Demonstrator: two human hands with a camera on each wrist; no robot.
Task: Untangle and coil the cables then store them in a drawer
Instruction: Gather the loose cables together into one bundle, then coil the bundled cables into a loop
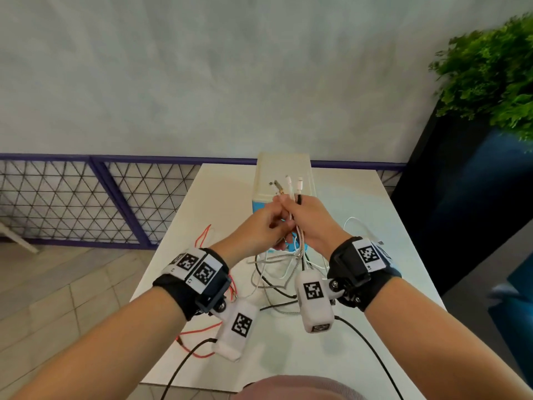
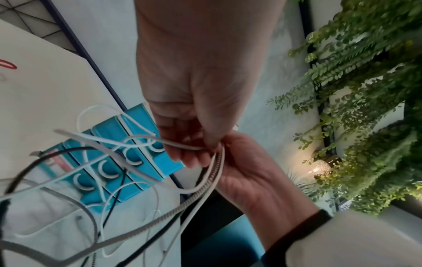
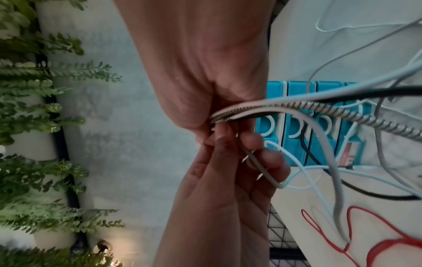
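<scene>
Both hands are raised over the white table [image 1: 372,203] and meet in front of the drawer unit [image 1: 282,166]. My right hand [image 1: 310,223] grips a bundle of cables [image 1: 299,249]: white, black and a braided one. The bundle's connector ends [image 1: 288,182] stick up above the fist. My left hand [image 1: 266,225] pinches one grey-white cable [image 2: 182,145] right beside that fist. Below the hands the tangle [image 1: 279,277] hangs down onto the table. In the right wrist view the braided cable [image 3: 342,115] leaves my right hand [image 3: 212,115], with the left hand's fingers [image 3: 262,159] below it.
A red cable [image 1: 202,239] lies loose on the table's left side. The drawer unit shows several blue drawer fronts [image 2: 134,126] with white handles. A wire fence [image 1: 72,197] stands at the left, a dark planter with green foliage [image 1: 490,76] at the right.
</scene>
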